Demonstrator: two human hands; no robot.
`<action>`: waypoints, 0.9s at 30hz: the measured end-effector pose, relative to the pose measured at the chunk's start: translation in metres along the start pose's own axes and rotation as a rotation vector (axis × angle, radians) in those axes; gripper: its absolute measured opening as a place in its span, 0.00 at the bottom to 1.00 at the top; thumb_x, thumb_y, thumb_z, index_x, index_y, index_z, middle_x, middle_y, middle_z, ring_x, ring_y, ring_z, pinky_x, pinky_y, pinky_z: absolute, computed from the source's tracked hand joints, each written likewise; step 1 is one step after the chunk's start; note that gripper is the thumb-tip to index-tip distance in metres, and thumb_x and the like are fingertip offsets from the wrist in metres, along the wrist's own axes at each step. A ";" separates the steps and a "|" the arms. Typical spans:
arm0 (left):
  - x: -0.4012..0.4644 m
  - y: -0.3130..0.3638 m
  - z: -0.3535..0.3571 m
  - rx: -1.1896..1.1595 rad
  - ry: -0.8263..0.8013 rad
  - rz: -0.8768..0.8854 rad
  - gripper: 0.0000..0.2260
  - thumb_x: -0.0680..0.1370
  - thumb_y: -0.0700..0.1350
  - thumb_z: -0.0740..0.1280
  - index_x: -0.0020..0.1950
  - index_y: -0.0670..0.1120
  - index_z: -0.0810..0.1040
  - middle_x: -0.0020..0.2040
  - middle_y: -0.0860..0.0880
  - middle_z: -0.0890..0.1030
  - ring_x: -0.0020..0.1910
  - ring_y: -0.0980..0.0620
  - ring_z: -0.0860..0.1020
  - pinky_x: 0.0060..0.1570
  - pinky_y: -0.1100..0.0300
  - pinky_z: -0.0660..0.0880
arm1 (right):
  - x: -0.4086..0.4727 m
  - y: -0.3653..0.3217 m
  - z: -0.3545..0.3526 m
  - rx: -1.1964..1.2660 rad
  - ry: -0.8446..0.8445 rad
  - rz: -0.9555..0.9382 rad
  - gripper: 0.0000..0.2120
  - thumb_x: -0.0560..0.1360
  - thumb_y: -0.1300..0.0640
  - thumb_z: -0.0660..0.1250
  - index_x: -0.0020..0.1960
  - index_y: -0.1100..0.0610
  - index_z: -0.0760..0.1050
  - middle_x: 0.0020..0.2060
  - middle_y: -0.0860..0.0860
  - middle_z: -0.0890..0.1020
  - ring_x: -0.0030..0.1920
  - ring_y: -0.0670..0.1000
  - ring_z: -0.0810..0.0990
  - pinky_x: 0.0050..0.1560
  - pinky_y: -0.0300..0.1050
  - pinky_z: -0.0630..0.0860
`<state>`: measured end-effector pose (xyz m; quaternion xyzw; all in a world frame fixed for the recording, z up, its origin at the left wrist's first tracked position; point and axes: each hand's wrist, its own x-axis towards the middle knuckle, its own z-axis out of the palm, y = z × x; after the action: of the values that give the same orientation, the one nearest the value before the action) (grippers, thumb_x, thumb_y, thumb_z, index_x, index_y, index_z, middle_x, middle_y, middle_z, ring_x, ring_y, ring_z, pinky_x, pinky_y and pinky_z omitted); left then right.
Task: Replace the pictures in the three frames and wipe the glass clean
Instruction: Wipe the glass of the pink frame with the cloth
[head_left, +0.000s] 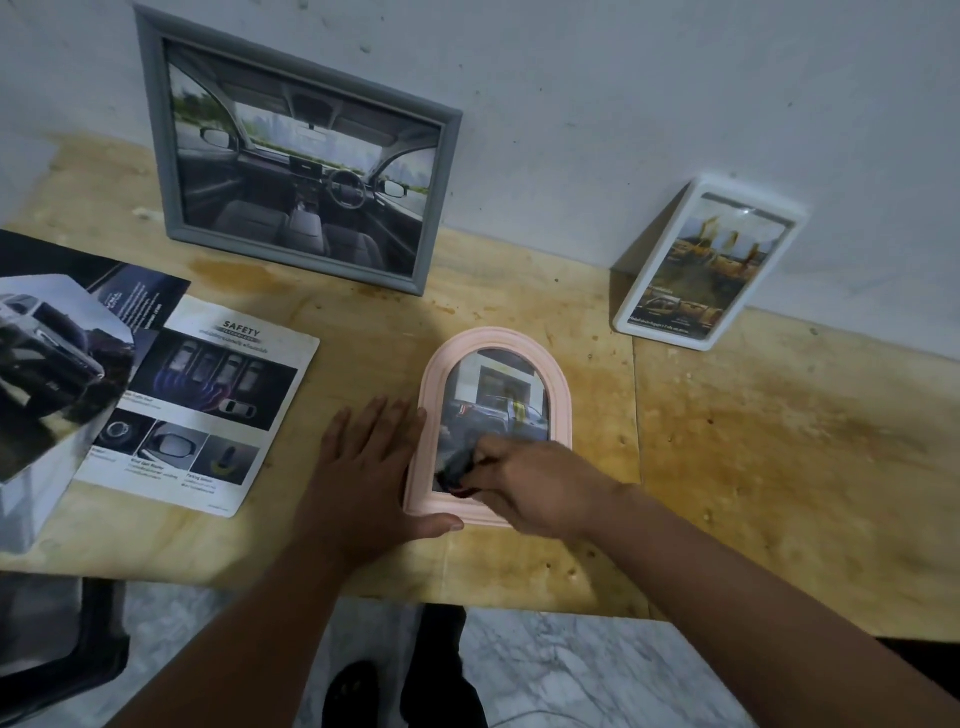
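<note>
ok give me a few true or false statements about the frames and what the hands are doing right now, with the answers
1. The pink arched frame lies flat on the table. True.
2. The grey frame lies face down on the table. False: it stands leaning against the wall, showing a car interior picture.
3. The right hand holds a dark cloth on the pink frame's glass. True.
4. The left hand holds the safety leaflet. False: it rests open and flat beside the pink frame, thumb at its lower edge.
5. The white frame leans against the wall to the right. True.
</note>
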<state>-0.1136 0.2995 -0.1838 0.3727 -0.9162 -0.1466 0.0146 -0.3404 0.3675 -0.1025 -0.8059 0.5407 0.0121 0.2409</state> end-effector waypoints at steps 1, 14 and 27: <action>0.000 0.000 0.000 -0.005 0.003 0.000 0.57 0.66 0.84 0.55 0.81 0.44 0.64 0.81 0.42 0.64 0.82 0.41 0.59 0.78 0.36 0.54 | 0.003 0.007 -0.010 0.080 -0.011 0.043 0.16 0.82 0.53 0.63 0.68 0.45 0.79 0.53 0.49 0.77 0.49 0.52 0.80 0.45 0.44 0.75; 0.000 0.000 0.000 -0.012 -0.016 -0.007 0.57 0.66 0.85 0.54 0.82 0.45 0.62 0.81 0.43 0.63 0.82 0.42 0.57 0.78 0.36 0.53 | 0.014 0.032 0.034 0.062 0.431 0.335 0.16 0.84 0.51 0.59 0.68 0.50 0.78 0.54 0.50 0.76 0.49 0.53 0.78 0.39 0.52 0.80; 0.001 0.000 -0.001 -0.012 -0.026 -0.020 0.58 0.66 0.85 0.54 0.83 0.46 0.59 0.83 0.44 0.59 0.83 0.44 0.53 0.79 0.37 0.52 | 0.037 0.049 -0.011 0.134 0.459 0.526 0.19 0.83 0.49 0.62 0.73 0.51 0.74 0.57 0.51 0.75 0.50 0.54 0.79 0.46 0.53 0.79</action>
<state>-0.1138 0.2986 -0.1826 0.3797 -0.9117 -0.1570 0.0034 -0.3704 0.3161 -0.1216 -0.6032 0.7694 -0.1433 0.1539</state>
